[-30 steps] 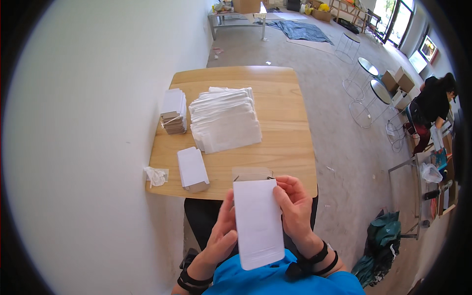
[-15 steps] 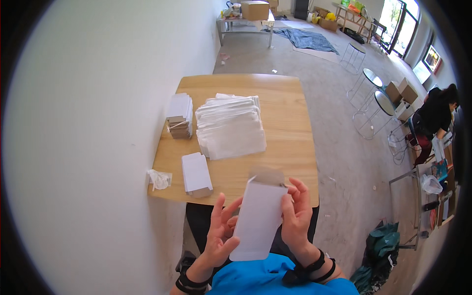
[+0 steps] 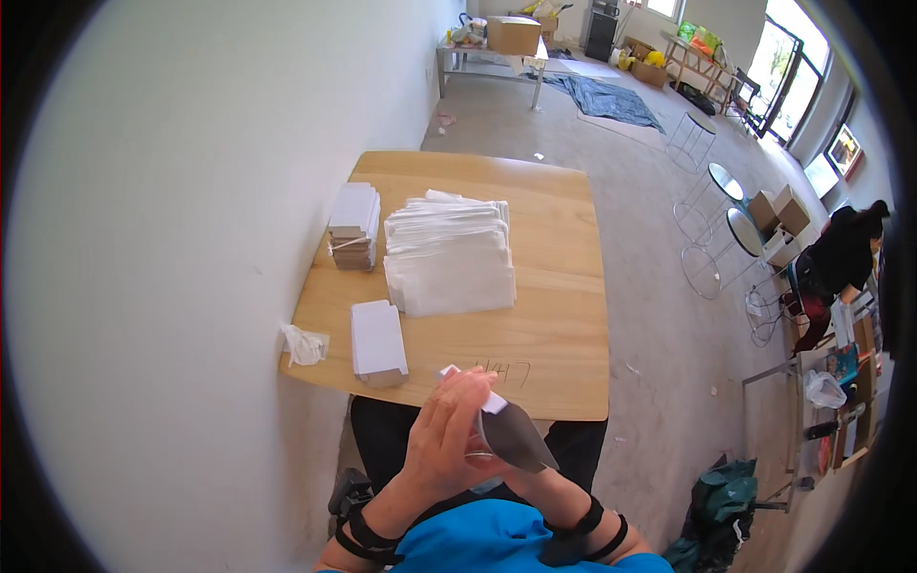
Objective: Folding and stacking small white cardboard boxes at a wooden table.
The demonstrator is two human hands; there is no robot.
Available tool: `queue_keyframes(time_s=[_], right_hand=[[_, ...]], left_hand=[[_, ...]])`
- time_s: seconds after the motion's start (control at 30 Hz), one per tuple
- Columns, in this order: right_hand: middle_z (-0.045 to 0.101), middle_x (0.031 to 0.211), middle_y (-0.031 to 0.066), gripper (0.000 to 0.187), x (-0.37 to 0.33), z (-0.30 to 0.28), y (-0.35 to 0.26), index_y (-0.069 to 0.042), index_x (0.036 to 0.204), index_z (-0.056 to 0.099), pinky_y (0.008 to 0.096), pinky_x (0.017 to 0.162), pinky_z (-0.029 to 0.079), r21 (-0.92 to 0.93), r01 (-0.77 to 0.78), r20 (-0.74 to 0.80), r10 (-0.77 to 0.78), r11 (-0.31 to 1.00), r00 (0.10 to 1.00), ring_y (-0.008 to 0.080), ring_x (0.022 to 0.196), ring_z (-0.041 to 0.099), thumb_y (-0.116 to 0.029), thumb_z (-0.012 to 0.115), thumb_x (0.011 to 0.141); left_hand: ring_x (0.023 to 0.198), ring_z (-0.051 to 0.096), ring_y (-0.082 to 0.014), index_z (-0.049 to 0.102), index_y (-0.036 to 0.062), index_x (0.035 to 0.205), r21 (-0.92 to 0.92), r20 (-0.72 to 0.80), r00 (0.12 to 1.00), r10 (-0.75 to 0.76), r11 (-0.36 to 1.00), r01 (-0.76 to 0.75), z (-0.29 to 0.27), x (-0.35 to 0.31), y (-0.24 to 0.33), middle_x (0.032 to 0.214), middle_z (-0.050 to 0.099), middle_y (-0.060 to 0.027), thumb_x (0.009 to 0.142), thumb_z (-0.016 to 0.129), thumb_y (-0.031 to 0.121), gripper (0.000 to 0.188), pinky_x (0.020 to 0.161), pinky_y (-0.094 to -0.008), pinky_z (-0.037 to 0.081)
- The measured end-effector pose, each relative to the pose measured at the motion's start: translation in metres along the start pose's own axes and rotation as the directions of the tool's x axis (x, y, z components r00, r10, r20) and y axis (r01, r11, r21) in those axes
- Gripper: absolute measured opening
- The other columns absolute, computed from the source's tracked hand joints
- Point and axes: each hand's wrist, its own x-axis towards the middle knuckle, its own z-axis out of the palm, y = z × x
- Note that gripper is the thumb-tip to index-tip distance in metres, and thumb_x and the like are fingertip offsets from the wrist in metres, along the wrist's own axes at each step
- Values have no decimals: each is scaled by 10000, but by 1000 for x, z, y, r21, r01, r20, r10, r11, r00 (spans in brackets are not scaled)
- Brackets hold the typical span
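Close to my body, past the near edge of the wooden table [image 3: 559, 286], I hold a small white paper box [image 3: 521, 441] with a grey inside. It is tilted, with its grey flap turned up toward me. My left hand [image 3: 444, 425] is closed around it, fingers curled over its far end. Against its lower right side lies my right hand [image 3: 521, 485], its fingers hidden by the box and flap. Flattened white boxes [image 3: 377, 336] lie near the table's front left. Behind them stand a taller stack of such boxes [image 3: 353, 212] and a wide pile of thin white sheets or sleeves [image 3: 449, 272].
Crumpled clear plastic [image 3: 306, 346] lies at the table's left corner by the white wall [image 3: 191, 286]. Dark handwriting marks the near tabletop. Rightward are wire stools [image 3: 743, 232], a person in black [image 3: 836, 253] at a cluttered side table, and a dark green bag [image 3: 721, 492].
The box has been tipped from upright-facing to slanted, showing its grey flap. My left hand has moved from its side to wrap over it; my right hand has dropped behind it.
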Motion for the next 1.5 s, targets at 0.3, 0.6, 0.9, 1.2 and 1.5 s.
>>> queue_keyframes(time_s=[0.3, 0.6, 0.9, 1.2, 1.5], right_hand=[[637, 1101, 176, 347, -21, 19, -44, 54, 1162, 561, 312, 772, 517, -689, 614, 9, -843, 384, 537, 248, 882, 649, -229, 515, 966], [657, 982, 102, 317, -20, 26, -57, 34, 1186, 530, 220, 729, 506, -492, 564, -253, -728, 664, 637, 95, 816, 618, 50, 599, 877], [643, 1032, 129, 420, -27, 18, -49, 23, 1207, 482, 231, 785, 530, -466, 662, -150, -790, 587, 595, 115, 874, 639, 54, 675, 836], [655, 976, 84, 202, -47, 5, -52, 34, 993, 616, 216, 714, 543, -621, 479, -45, -638, 621, 769, 95, 806, 628, 34, 710, 814], [650, 854, 89, 136, -62, -20, -37, 35, 961, 618, 217, 651, 539, -566, 361, 9, -432, 741, 902, 91, 715, 619, -16, 685, 855]], left_hand=[[1008, 566, -334, 421, -36, 1277, 239, -134, 983, -127, 958, 156, 6, -2, 5, 1167, 567, -172, 575, 873, 283, 894, 825, -415, 449], [1065, 520, -277, 333, -55, 1354, -72, -34, 953, -300, 952, 297, 7, -18, 14, 1212, 516, -182, 773, 760, 227, 774, 895, -400, 433], [680, 584, -131, 592, -68, 1170, -315, -199, 946, -258, 930, 187, 5, -26, 7, 1027, 647, -178, 877, 613, 39, 313, 558, -214, 466], [651, 549, -102, 637, -27, 1084, -387, 3, 926, -377, 854, 349, -9, -34, 5, 932, 614, -111, 821, 699, 41, 279, 538, -202, 442], [673, 586, -102, 676, -23, 881, -393, 193, 874, -447, 781, 486, -9, -64, 7, 828, 592, -73, 815, 714, 18, 87, 565, -197, 492]])
